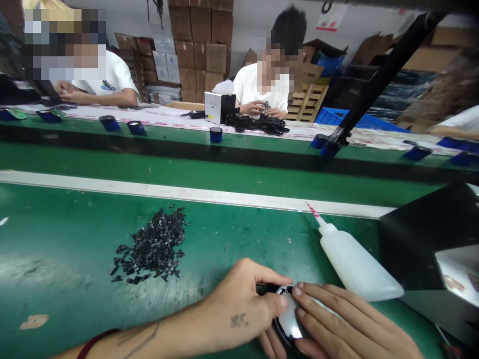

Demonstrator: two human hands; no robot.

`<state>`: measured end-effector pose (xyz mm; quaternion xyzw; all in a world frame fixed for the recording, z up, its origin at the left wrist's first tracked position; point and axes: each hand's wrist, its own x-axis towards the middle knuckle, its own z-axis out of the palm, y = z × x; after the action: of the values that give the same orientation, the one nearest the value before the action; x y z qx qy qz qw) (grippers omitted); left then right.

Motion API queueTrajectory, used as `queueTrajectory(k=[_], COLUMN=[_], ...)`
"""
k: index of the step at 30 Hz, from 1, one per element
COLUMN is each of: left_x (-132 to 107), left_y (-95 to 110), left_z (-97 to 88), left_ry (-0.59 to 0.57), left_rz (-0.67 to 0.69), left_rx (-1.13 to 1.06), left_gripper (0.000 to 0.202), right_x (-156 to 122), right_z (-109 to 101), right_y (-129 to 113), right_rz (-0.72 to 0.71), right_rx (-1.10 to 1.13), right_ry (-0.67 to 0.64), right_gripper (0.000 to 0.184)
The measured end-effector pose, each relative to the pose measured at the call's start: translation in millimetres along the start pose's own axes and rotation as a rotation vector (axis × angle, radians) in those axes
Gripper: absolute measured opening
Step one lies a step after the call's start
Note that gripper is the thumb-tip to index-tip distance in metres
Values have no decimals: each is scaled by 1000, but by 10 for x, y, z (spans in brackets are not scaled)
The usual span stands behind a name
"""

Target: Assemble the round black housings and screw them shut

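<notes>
Glossy black-rimmed piece (pixel 288 319) held snugly between left hand (pixel 235 311) and right hand (pixel 348 319), both closed on it

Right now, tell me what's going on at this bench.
The left hand and right hand hold a round, black-rimmed glossy part on the green bench. A white squeeze bottle lies beside them, and a heap of small black pieces sits to the left. Across the bench, a co-worker sits behind a pile of black parts.

On the workbench (pixel 56 239), a pile of small parts (pixel 151 247) lay left of a squeeze bottle (pixel 355 264), with the left hand (pixel 235 311) and right hand (pixel 348 321) around a round piece (pixel 289 319) nearer, and a co-worker (pixel 258 87) beyond the far belt (pixel 224 164).
</notes>
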<state>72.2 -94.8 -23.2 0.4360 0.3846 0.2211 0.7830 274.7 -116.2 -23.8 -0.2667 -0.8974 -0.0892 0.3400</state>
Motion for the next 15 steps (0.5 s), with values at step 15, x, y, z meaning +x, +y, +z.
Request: queueTrajectory(k=[15], left_x=[-52], left_y=[-156], left_z=[46], left_ry=[114], left_rz=[114], left_rx=[242], left_gripper=[35], right_x=[80], right_z=[-96], right_y=[-59], right_rz=[-18], right_rx=[-117], right_ry=[-225], right_gripper=[29])
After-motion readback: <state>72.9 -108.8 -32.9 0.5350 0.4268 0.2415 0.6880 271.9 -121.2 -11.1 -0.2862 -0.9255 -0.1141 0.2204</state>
